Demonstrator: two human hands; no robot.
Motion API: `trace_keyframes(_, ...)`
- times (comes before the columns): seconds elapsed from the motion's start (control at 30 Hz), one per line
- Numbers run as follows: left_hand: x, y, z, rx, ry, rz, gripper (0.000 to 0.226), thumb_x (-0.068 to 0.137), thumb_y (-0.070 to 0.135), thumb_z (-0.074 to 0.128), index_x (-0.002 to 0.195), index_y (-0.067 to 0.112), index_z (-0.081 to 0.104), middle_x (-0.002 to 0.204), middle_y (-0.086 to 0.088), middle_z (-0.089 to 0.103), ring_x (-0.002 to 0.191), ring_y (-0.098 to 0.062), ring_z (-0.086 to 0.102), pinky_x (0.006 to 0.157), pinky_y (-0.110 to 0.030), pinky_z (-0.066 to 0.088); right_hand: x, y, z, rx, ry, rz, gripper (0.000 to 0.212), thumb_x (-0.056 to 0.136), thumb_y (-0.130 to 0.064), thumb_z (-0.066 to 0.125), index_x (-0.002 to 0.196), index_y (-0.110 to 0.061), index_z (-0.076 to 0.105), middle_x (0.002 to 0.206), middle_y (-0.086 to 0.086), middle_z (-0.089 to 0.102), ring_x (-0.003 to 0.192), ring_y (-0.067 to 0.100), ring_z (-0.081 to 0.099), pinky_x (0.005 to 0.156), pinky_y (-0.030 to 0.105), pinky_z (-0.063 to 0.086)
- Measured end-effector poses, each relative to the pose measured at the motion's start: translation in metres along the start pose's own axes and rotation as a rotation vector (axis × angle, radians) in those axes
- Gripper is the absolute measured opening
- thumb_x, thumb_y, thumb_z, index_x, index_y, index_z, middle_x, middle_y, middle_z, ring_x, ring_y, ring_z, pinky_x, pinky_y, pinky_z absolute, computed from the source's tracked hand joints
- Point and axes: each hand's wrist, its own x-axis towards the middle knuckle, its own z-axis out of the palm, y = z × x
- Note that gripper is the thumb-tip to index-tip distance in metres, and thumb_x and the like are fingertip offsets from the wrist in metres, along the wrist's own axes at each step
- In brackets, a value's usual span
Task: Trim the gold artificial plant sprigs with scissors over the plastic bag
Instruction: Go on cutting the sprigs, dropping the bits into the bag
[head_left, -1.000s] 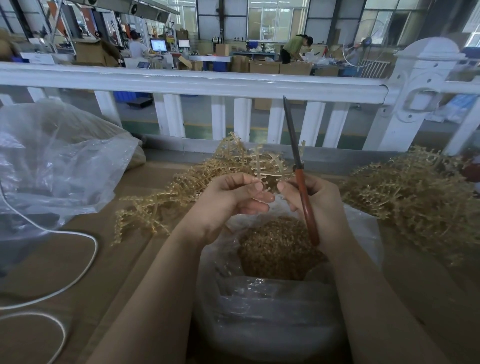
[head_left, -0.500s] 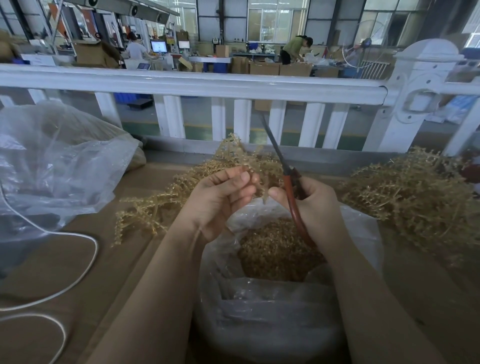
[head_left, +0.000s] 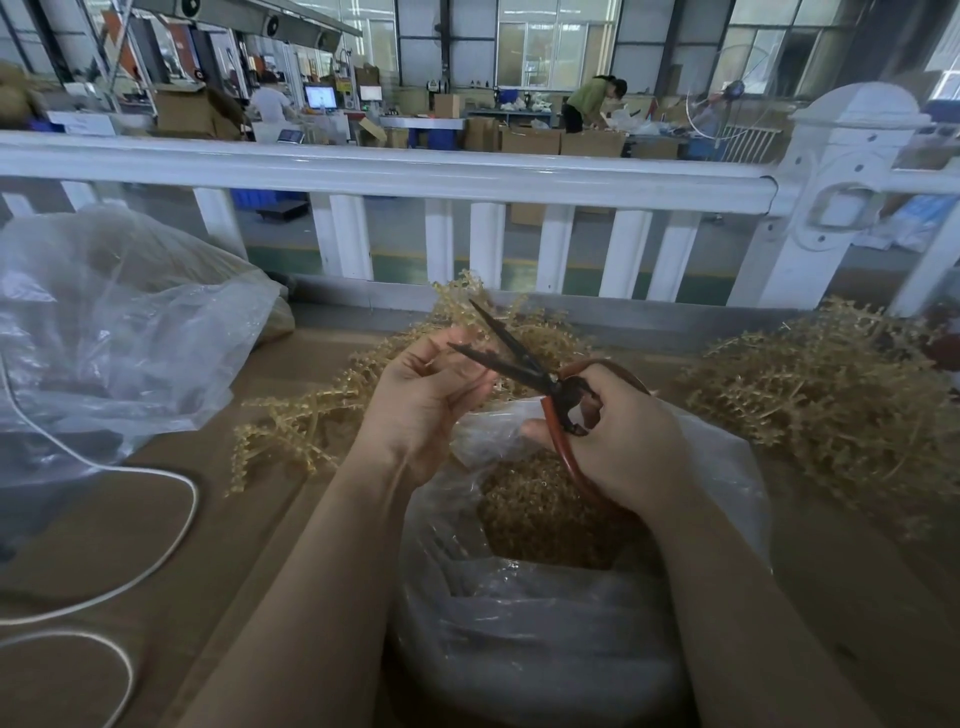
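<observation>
My right hand grips red-handled scissors whose dark blades stand apart and point left toward my left hand. My left hand's fingers are curled, pinching a small gold sprig piece that is mostly hidden behind them, right at the blade tips. Both hands hover over a clear plastic bag holding a heap of gold trimmings. A pile of gold sprigs lies behind and left of my hands.
A larger heap of gold sprigs lies at the right. A crumpled clear bag sits at the left, with a white cord looping over the brown cardboard surface. A white fence rail runs across behind.
The scissors swung from pointing upward to pointing left, and their blades have opened at my left hand's fingertips. My left hand stayed roughly in place over the bag.
</observation>
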Motion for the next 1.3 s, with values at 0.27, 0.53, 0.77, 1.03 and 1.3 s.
trace_keyframes(0.27, 0.0009, -0.0032, 0.0013, 0.047, -0.031, 0.068, 0.029, 0.068, 0.004, 0.067, 0.096, 0.008, 0.064, 0.077, -0.001, 0.075, 0.074, -0.011, 0.071, 0.069, -0.022, 0.058, 0.0002, 0.0015, 0.0017, -0.079, 0.030, -0.041, 0.056, 0.063, -0.093, 0.048, 0.097, -0.050, 0.042, 0.080, -0.031, 0.048, 0.072, -0.011, 0.046, 0.057, 0.011, 0.032)
trace_keyframes(0.53, -0.0001, -0.0068, 0.0038, 0.059, -0.052, 0.093, 0.025, 0.068, -0.001, 0.069, 0.092, 0.003, 0.064, 0.076, -0.006, 0.074, 0.079, -0.017, 0.073, 0.072, -0.024, 0.058, -0.0001, 0.0007, 0.0028, -0.117, 0.070, -0.039, 0.068, 0.063, -0.097, 0.039, 0.098, -0.041, 0.052, 0.071, -0.033, 0.041, 0.064, -0.009, 0.041, 0.054, 0.014, 0.033)
trace_keyframes(0.77, 0.0007, -0.0068, 0.0039, 0.039, -0.068, 0.092, 0.026, 0.073, -0.004, 0.066, 0.099, -0.002, 0.064, 0.082, -0.006, 0.076, 0.082, -0.017, 0.074, 0.074, -0.024, 0.058, -0.0011, -0.0013, 0.0019, -0.156, 0.120, -0.040, 0.066, 0.070, -0.088, 0.047, 0.102, -0.033, 0.065, 0.069, -0.033, 0.038, 0.062, -0.003, 0.043, 0.051, 0.010, 0.030)
trace_keyframes(1.03, 0.0009, -0.0054, 0.0030, 0.034, -0.055, 0.067, 0.025, 0.073, -0.002, 0.067, 0.099, -0.002, 0.066, 0.087, -0.009, 0.076, 0.084, -0.018, 0.074, 0.074, -0.024, 0.058, -0.0024, -0.0031, 0.0001, -0.131, 0.142, -0.051, 0.071, 0.068, -0.094, 0.039, 0.093, -0.033, 0.065, 0.066, -0.031, 0.042, 0.057, -0.009, 0.040, 0.053, 0.009, 0.030)
trace_keyframes(1.3, -0.0006, -0.0045, 0.0026, 0.035, -0.040, 0.035, 0.016, 0.071, 0.003, 0.069, 0.088, 0.003, 0.070, 0.086, -0.010, 0.077, 0.080, -0.017, 0.075, 0.071, -0.023, 0.058, -0.0028, -0.0032, -0.0002, -0.125, 0.137, -0.056, 0.062, 0.071, -0.083, 0.056, 0.102, -0.032, 0.071, 0.069, -0.031, 0.046, 0.063, 0.000, 0.048, 0.056, 0.009, 0.031)
